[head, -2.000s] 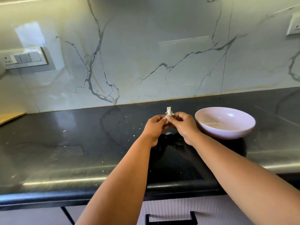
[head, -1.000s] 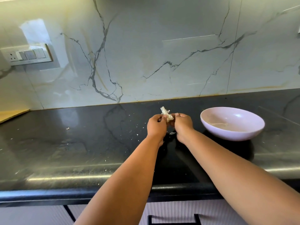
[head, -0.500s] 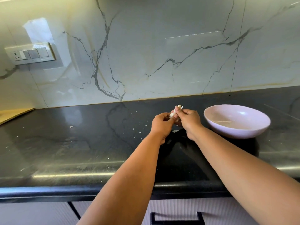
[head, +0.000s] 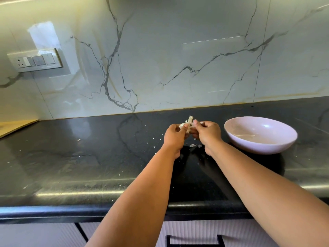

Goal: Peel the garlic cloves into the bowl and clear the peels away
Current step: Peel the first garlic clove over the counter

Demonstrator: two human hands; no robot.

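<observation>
My left hand [head: 175, 136] and my right hand [head: 207, 133] meet above the black counter [head: 89, 157], both pinching one garlic clove [head: 187, 124]. A strip of papery white peel [head: 190, 119] sticks up from the clove between my fingertips. The pale lilac bowl [head: 263, 148] stands on the counter just right of my right hand; I see no cloves inside it. A few peel scraps [head: 193, 145] lie on the counter under my hands.
Small white peel flecks [head: 78, 139] are scattered over the counter to the left. A marble wall with a switch plate [head: 35, 60] rises behind. A wooden surface [head: 16, 126] shows at far left. The counter's rounded front edge [head: 89, 202] runs above a drawer handle [head: 194, 240].
The view has shifted a little rightwards and the bowl sits further right. The peel strip between my fingers has turned and now stands up more frayed; my hands stay together.
</observation>
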